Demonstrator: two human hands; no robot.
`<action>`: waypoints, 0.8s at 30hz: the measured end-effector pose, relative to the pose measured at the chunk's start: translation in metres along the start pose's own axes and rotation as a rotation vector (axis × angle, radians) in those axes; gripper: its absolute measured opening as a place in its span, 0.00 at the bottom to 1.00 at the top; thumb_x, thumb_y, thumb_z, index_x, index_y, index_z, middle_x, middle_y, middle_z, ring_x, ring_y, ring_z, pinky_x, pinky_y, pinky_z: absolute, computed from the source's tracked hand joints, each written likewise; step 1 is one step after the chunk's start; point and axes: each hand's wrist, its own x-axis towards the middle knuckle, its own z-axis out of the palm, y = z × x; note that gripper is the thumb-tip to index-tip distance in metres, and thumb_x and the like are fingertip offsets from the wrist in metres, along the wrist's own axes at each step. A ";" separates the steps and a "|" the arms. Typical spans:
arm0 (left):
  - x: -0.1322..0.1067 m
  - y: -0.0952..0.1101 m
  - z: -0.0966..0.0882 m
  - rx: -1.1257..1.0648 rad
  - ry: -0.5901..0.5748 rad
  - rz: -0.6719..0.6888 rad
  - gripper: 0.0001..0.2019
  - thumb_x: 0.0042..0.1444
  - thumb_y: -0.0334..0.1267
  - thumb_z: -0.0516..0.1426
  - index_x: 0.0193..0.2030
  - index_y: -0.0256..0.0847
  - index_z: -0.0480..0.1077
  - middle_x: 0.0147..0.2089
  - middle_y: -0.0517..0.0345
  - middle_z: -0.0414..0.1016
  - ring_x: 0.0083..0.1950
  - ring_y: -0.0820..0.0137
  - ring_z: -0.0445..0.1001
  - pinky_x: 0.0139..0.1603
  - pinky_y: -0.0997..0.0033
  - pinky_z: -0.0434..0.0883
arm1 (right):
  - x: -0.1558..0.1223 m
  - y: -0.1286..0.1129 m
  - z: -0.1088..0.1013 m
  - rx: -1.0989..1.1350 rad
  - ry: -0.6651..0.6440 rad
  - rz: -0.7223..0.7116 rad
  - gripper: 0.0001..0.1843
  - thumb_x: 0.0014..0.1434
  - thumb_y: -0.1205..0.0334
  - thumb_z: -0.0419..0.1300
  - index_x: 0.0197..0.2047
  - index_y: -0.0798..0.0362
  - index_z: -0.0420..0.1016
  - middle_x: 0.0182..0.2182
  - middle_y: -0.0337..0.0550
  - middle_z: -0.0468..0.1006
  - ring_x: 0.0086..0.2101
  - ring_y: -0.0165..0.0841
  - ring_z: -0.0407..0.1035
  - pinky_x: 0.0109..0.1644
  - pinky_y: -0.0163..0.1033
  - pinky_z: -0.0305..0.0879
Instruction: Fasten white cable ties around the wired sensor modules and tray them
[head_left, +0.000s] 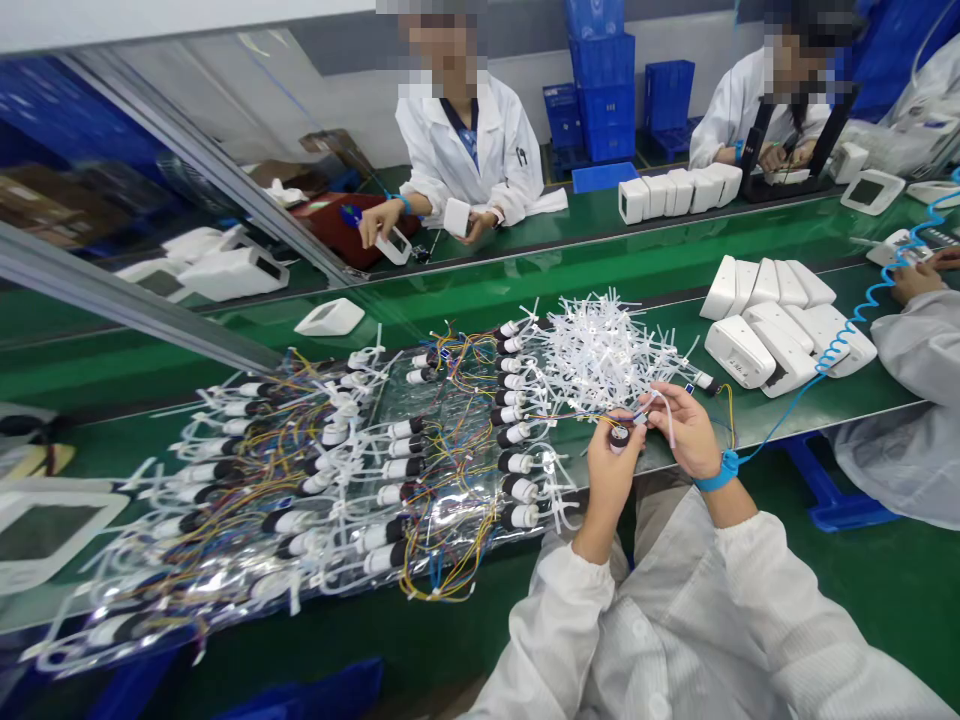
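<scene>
Nearest the camera, the person's white sleeves rose from the bottom edge, and both hands met just above the near edge of the green bench [750, 250]. The left hand [611, 470] was curled closed around a small cylindrical part [619, 436], its dark round end showing between thumb and fingers. The right hand [686, 430], just beside it and wearing a blue wrist strap [720, 472], pinched a white cable tie [664, 405] between thumb and forefinger, the fingers closed on it, with thin coloured wires running between the two hands. A blue coiled cord [862, 305] ran from the strap toward the bench's right end. Left of the hands, along the near edge, lay a clear plastic sheet [420, 400] covered with rows of similar black-and-white cylinders [517, 462], each with coloured wires and white ties. Just beyond the hands sat a loose heap of white cable ties [600, 350]. To the right of that heap, near the right end, stood a cluster of white housings [765, 320]. On the far side of the bench, a person in a white coat [465, 140] held a small white piece, and a second seated person [765, 100] worked near a row of white boxes [675, 190]. Blue crates [600, 80] were stacked behind them.
</scene>
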 end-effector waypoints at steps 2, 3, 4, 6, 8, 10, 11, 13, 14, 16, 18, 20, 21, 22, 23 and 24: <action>-0.001 -0.001 -0.001 0.031 0.000 0.006 0.15 0.61 0.47 0.73 0.47 0.42 0.79 0.47 0.53 0.84 0.38 0.68 0.80 0.42 0.70 0.78 | -0.001 0.001 -0.001 -0.039 -0.020 -0.009 0.30 0.55 0.51 0.82 0.59 0.45 0.83 0.51 0.47 0.89 0.49 0.45 0.83 0.55 0.51 0.82; -0.001 -0.002 -0.001 0.041 -0.002 0.005 0.15 0.61 0.47 0.73 0.47 0.43 0.79 0.46 0.54 0.84 0.37 0.68 0.80 0.41 0.70 0.78 | -0.001 0.001 -0.002 -0.051 -0.024 -0.014 0.30 0.56 0.52 0.81 0.59 0.44 0.83 0.51 0.47 0.89 0.49 0.44 0.83 0.57 0.52 0.82; -0.001 -0.003 -0.001 0.046 -0.007 -0.001 0.15 0.61 0.47 0.73 0.47 0.43 0.78 0.46 0.55 0.83 0.36 0.69 0.79 0.41 0.70 0.77 | -0.002 0.002 -0.002 -0.055 -0.023 -0.019 0.29 0.56 0.53 0.81 0.59 0.44 0.83 0.51 0.47 0.88 0.48 0.43 0.83 0.57 0.51 0.82; -0.001 -0.003 -0.002 0.046 -0.021 -0.018 0.17 0.59 0.47 0.74 0.47 0.43 0.78 0.46 0.55 0.83 0.36 0.69 0.79 0.41 0.70 0.77 | -0.002 0.002 -0.003 -0.042 -0.027 -0.021 0.28 0.57 0.54 0.81 0.59 0.44 0.84 0.51 0.46 0.88 0.47 0.42 0.83 0.57 0.50 0.81; -0.001 -0.004 -0.002 0.040 -0.036 -0.026 0.19 0.58 0.47 0.76 0.48 0.43 0.77 0.48 0.54 0.83 0.39 0.67 0.80 0.44 0.68 0.77 | -0.002 0.003 -0.003 -0.026 -0.042 -0.019 0.28 0.57 0.56 0.81 0.60 0.44 0.84 0.52 0.45 0.88 0.46 0.40 0.83 0.56 0.48 0.81; 0.000 -0.004 -0.002 0.041 -0.057 -0.010 0.20 0.58 0.48 0.76 0.49 0.44 0.76 0.50 0.53 0.83 0.44 0.64 0.82 0.48 0.66 0.78 | -0.001 0.002 -0.003 -0.022 -0.055 -0.016 0.29 0.57 0.56 0.81 0.61 0.44 0.83 0.52 0.45 0.88 0.45 0.39 0.83 0.56 0.47 0.81; 0.001 -0.005 -0.002 0.047 -0.073 0.006 0.21 0.59 0.50 0.75 0.50 0.44 0.75 0.51 0.53 0.83 0.46 0.63 0.82 0.50 0.65 0.78 | -0.001 0.002 -0.003 -0.023 -0.055 -0.015 0.30 0.57 0.56 0.81 0.61 0.44 0.83 0.53 0.45 0.87 0.45 0.39 0.82 0.56 0.47 0.81; 0.001 -0.007 -0.002 0.073 -0.102 0.056 0.21 0.63 0.54 0.72 0.52 0.45 0.74 0.52 0.51 0.82 0.50 0.60 0.82 0.54 0.62 0.78 | -0.001 0.002 -0.002 -0.022 -0.047 -0.012 0.31 0.56 0.55 0.82 0.62 0.44 0.82 0.54 0.46 0.87 0.44 0.38 0.82 0.55 0.47 0.82; 0.000 -0.007 -0.002 0.092 -0.110 0.085 0.21 0.66 0.56 0.70 0.53 0.45 0.73 0.53 0.50 0.81 0.52 0.59 0.82 0.56 0.61 0.77 | 0.000 0.002 -0.002 -0.016 -0.043 -0.011 0.31 0.56 0.55 0.82 0.62 0.44 0.82 0.55 0.46 0.87 0.43 0.38 0.82 0.54 0.47 0.82; -0.001 -0.009 -0.002 0.131 -0.118 0.132 0.22 0.70 0.60 0.65 0.55 0.45 0.72 0.53 0.48 0.81 0.55 0.57 0.82 0.59 0.59 0.76 | 0.000 0.001 -0.002 0.001 -0.044 -0.010 0.32 0.56 0.55 0.82 0.62 0.43 0.82 0.56 0.46 0.86 0.43 0.37 0.81 0.54 0.47 0.82; -0.004 -0.010 -0.001 0.162 -0.134 0.160 0.23 0.74 0.63 0.61 0.57 0.44 0.71 0.55 0.45 0.80 0.58 0.55 0.81 0.62 0.57 0.74 | 0.000 0.001 -0.002 0.026 -0.056 -0.010 0.33 0.55 0.56 0.82 0.62 0.43 0.81 0.57 0.46 0.86 0.44 0.38 0.81 0.56 0.48 0.81; -0.006 -0.010 -0.001 0.182 -0.169 0.175 0.24 0.76 0.64 0.56 0.60 0.44 0.70 0.58 0.44 0.79 0.60 0.55 0.79 0.64 0.56 0.73 | -0.001 0.000 -0.002 0.055 -0.065 -0.008 0.33 0.55 0.57 0.83 0.62 0.42 0.82 0.57 0.46 0.86 0.44 0.37 0.81 0.56 0.48 0.81; -0.007 -0.010 -0.001 0.189 -0.187 0.183 0.24 0.78 0.64 0.54 0.61 0.44 0.69 0.58 0.44 0.78 0.60 0.56 0.78 0.65 0.55 0.72 | -0.001 0.000 -0.002 0.069 -0.065 -0.006 0.33 0.54 0.57 0.83 0.62 0.42 0.82 0.57 0.45 0.86 0.44 0.37 0.80 0.56 0.47 0.81; -0.007 -0.009 -0.001 0.196 -0.203 0.191 0.24 0.79 0.63 0.52 0.61 0.44 0.69 0.58 0.44 0.77 0.60 0.56 0.78 0.66 0.55 0.72 | -0.001 0.000 -0.002 0.080 -0.066 -0.004 0.33 0.54 0.58 0.83 0.62 0.42 0.82 0.57 0.45 0.86 0.43 0.36 0.80 0.55 0.46 0.81; -0.007 -0.009 -0.001 0.204 -0.215 0.199 0.24 0.80 0.63 0.50 0.61 0.45 0.69 0.58 0.44 0.77 0.60 0.57 0.77 0.66 0.55 0.72 | -0.001 0.000 -0.002 0.089 -0.066 -0.003 0.34 0.54 0.59 0.83 0.62 0.42 0.82 0.57 0.45 0.86 0.43 0.36 0.79 0.55 0.46 0.80; -0.007 -0.008 -0.002 0.213 -0.219 0.207 0.24 0.80 0.63 0.50 0.60 0.45 0.69 0.57 0.45 0.76 0.59 0.57 0.77 0.65 0.55 0.72 | -0.001 0.000 -0.003 0.097 -0.064 -0.006 0.34 0.53 0.59 0.83 0.62 0.42 0.83 0.57 0.44 0.86 0.43 0.36 0.78 0.54 0.45 0.80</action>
